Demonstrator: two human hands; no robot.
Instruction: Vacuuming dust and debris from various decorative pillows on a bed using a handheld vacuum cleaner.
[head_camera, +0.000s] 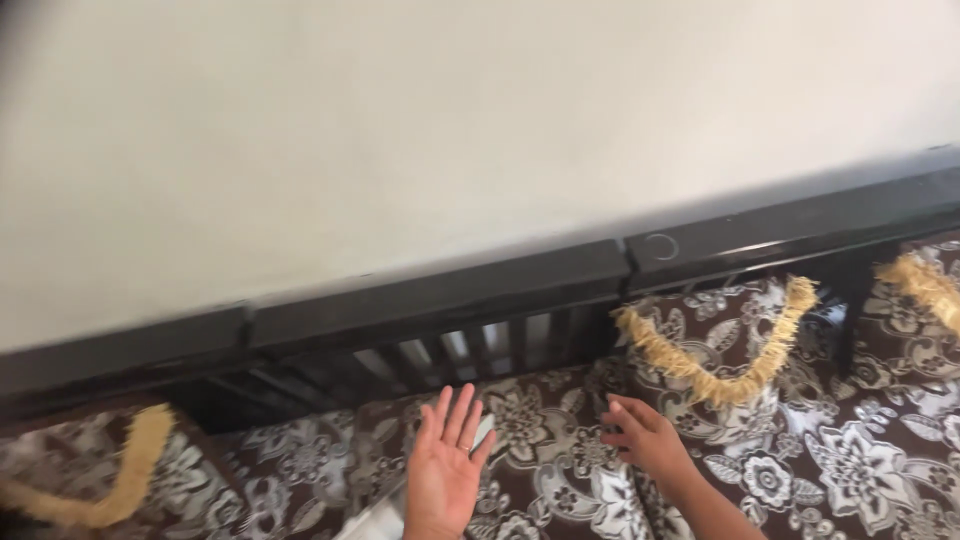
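My left hand (442, 468) is held up flat with its fingers spread, palm toward me, above the brown floral seat cushion (540, 470) of a sofa. It holds nothing. My right hand (648, 437) rests with loosely curled fingers on the same floral fabric, just below a back cushion (745, 330) trimmed with a yellow fringe (715, 375). Something pale (375, 520) shows under my left wrist; what it is cannot be told.
The sofa's dark wooden back rail (480, 295) runs across the frame with slats (470, 350) below it. A plain pale wall (450, 130) rises behind. More fringed floral cushions lie at the left (110, 480) and far right (920, 290).
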